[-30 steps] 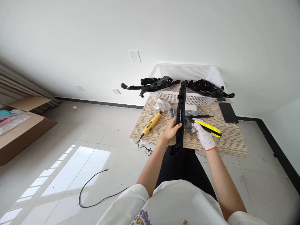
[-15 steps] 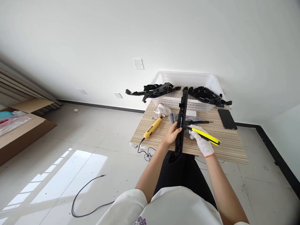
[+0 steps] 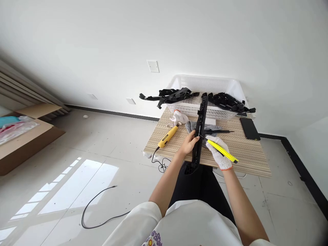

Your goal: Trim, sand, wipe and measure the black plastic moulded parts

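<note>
A long black plastic part (image 3: 201, 121) slants from the basket's front down over the table's near edge. My left hand (image 3: 189, 142), bare, is closed around its middle. In a white knit glove, my right hand (image 3: 218, 155) grips a yellow utility knife (image 3: 222, 150). The knife's tip points left at the part's edge, close to my left thumb; whether it touches cannot be made out. Under the part lies a grey cloth (image 3: 191, 125), with a thin black tool (image 3: 220, 131) across it.
A white basket (image 3: 187, 108) behind holds several black plastic parts (image 3: 176, 95), some overhanging its rim. On the wooden table (image 3: 243, 153) are a yellow corded tool (image 3: 167, 136), a white glove (image 3: 178, 117) and a black phone (image 3: 249, 128). A black cable (image 3: 88, 208) lies on the floor.
The knife's handle has turned slightly steeper, its butt end lower, and its tip sits a little further left against the part. The whole view has shifted slightly.
</note>
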A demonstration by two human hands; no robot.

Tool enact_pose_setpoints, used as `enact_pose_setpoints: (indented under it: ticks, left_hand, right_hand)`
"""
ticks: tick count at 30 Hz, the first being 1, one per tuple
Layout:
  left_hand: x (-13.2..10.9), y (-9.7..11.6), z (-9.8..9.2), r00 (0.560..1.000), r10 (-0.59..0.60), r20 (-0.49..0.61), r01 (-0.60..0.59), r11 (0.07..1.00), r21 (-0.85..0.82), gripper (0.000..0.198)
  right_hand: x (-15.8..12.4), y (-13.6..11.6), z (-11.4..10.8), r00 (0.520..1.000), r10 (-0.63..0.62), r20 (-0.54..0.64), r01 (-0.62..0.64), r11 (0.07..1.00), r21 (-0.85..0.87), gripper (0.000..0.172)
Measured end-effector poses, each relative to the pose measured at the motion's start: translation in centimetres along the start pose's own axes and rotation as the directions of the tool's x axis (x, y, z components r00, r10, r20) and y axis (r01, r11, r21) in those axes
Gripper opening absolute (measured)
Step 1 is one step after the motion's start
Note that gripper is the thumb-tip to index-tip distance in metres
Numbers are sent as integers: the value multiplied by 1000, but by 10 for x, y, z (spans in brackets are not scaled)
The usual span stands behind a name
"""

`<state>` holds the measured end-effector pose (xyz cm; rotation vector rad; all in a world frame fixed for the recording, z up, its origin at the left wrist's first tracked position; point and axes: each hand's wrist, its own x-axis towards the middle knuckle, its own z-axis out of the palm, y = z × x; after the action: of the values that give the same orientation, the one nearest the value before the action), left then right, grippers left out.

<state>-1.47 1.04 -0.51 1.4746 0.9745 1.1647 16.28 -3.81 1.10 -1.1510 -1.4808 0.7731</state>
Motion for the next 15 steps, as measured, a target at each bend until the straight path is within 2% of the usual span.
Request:
enact_pose_setpoints:
  ticks: [3, 6, 8, 10, 12, 15]
  left_hand:
    - [-1, 2, 0, 999, 36, 8, -37, 998, 41, 21]
    - [-5, 3, 1, 999, 54, -2, -53, 988, 148, 23]
    - [-8, 1, 3, 994, 97, -47, -83, 968, 236, 27]
    - [-10, -1, 7, 973, 183, -140, -129, 937, 326, 29]
    - [-12, 1, 11, 918, 305, -254, -177, 888, 425, 31]
    - [-19, 19, 12, 775, 513, -369, -273, 799, 536, 30]
  right_hand:
    - [-4, -2, 1, 996, -88, 14, 89, 985, -147, 32]
    - [-6, 3, 0, 979, -187, 87, 205, 918, -339, 34]
    - [-7, 6, 0, 964, -211, 160, 260, 866, -427, 34]
    - [-7, 9, 1, 948, -223, 227, 308, 821, -480, 32]
    - [-8, 9, 3, 925, -242, 292, 366, 775, -515, 32]
    - [-8, 5, 4, 894, -278, 352, 438, 709, -553, 33]
